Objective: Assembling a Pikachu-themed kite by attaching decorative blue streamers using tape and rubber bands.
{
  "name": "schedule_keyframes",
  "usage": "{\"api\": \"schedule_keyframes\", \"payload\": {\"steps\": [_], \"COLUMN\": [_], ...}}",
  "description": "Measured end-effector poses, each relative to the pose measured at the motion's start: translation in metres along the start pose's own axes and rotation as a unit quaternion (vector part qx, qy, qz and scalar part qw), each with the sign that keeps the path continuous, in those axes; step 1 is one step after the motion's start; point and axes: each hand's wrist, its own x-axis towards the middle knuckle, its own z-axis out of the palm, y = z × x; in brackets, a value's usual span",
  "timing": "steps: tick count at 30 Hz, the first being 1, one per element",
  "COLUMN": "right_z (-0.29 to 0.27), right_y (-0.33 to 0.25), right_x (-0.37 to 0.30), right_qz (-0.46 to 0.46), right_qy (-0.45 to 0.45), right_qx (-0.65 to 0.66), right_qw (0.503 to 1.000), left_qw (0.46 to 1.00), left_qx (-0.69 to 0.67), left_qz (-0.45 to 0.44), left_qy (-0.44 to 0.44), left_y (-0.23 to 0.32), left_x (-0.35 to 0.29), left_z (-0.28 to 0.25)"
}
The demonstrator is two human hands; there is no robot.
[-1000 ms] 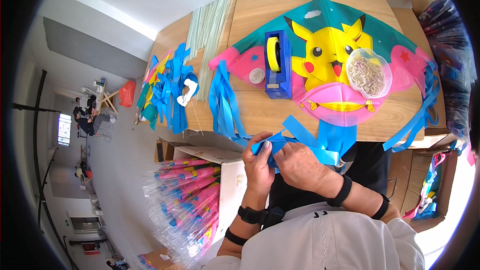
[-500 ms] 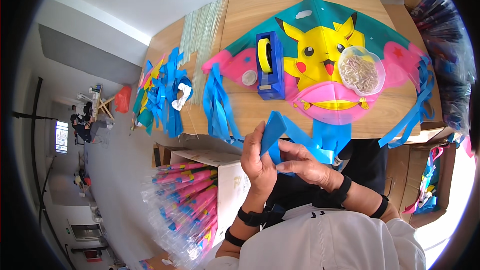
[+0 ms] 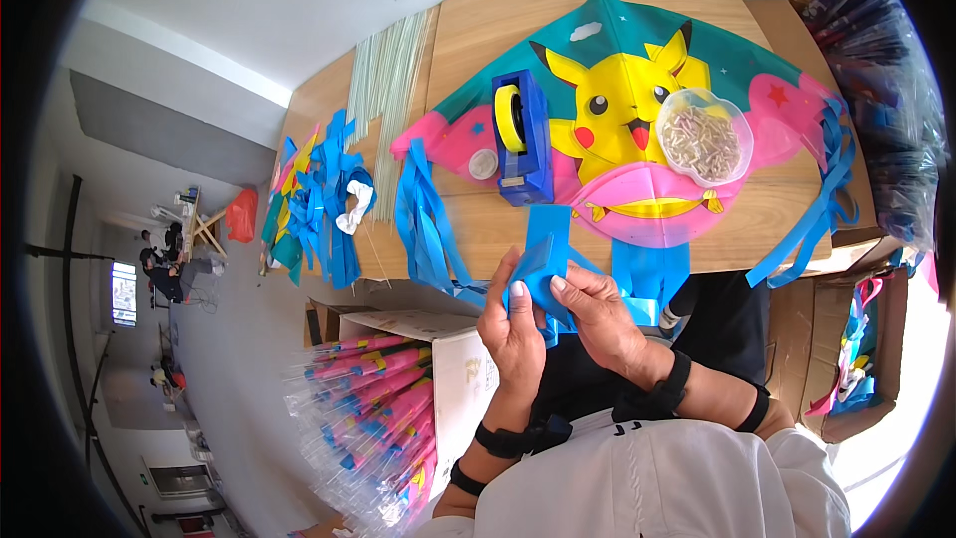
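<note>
Just past the table's near edge, my left hand (image 3: 512, 329) and my right hand (image 3: 601, 317) both pinch a folded blue ribbon (image 3: 548, 229). My thumbs lie close together on the fold; some fingers are hidden behind it. A flat end of the ribbon sticks up over the table. Beyond my hands a kite (image 3: 619, 80) lies spread out, green and pink with a yellow cartoon figure. Blue tails (image 3: 423, 214) hang from its left corner, and more from its lower edge and right corner. On the kite stand a blue tape dispenser (image 3: 535, 130) with yellow tape and a clear bowl (image 3: 703, 144) of small tubes.
Thin pale rods (image 3: 388, 80) and a heap of blue ribbons (image 3: 334, 209) lie on the table's left. Below, a carton (image 3: 461, 379) stands beside plastic-wrapped pink kites (image 3: 383, 399). At the right are wrapped packs (image 3: 876, 100) and an open cardboard box (image 3: 827, 379). People are far off left.
My hands have folded the blue ribbon over, and its flat end now points upward. The right hand has shifted to the fold, thumb nearer the left thumb. The view has shifted slightly.
</note>
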Motion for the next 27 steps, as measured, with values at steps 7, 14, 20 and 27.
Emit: {"api": "schedule_keyframes", "payload": {"steps": [7,14,20,27], "right_z": [-0.005,-0.012,-0.015,0.017], "right_y": [-0.005,0.002,-0.008,-0.021], "right_x": [0.000,0.000,0.001,0.004], "right_qz": [0.075,0.039,-0.033,0.005], "right_qy": [0.002,-0.019,-0.015,0.007], "right_qx": [0.101,0.047,0.067,-0.130], "right_qw": [0.992,0.998,0.997,0.991], "left_qw": [0.965,0.973,0.978,0.888], "left_qx": [-0.205,-0.082,-0.078,0.376], "left_qz": [-0.158,-0.169,-0.155,0.246], "left_qy": [-0.039,-0.137,-0.116,-0.093], "left_y": [0.002,0.003,0.008,0.004], "left_x": [0.005,-0.002,0.003,0.003], "left_z": [-0.006,-0.003,-0.001,0.014]}}
